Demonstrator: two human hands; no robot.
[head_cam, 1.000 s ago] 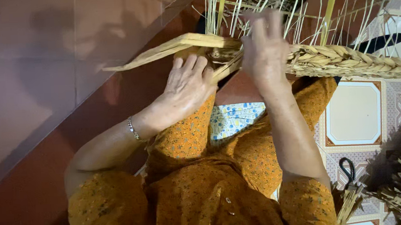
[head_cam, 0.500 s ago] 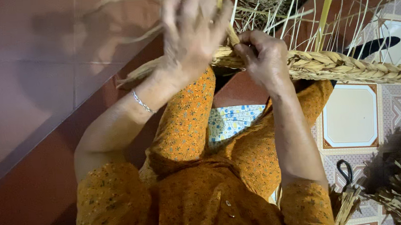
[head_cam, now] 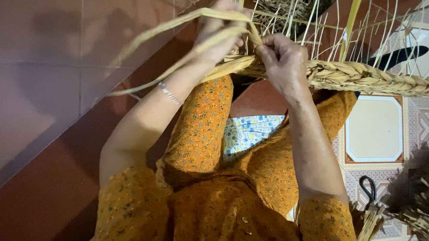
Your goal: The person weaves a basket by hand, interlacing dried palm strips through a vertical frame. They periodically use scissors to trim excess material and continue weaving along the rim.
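Your left hand [head_cam: 219, 28] is closed around long pale straw strands [head_cam: 169, 29], pulling them left, while your right hand [head_cam: 283, 64] pinches the thick golden plaited straw braid [head_cam: 370, 76] at its working end. The braid's finished length runs right; many loose stalks [head_cam: 317, 15] beyond remain unwoven above the patterned floor tiles [head_cam: 376, 130].

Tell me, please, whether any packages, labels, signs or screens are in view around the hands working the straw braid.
None in view: no package, label, sign or screen. Around the left hand and right hand there are only the straw braid, loose straw strands, patterned floor tiles and black-handled scissors.
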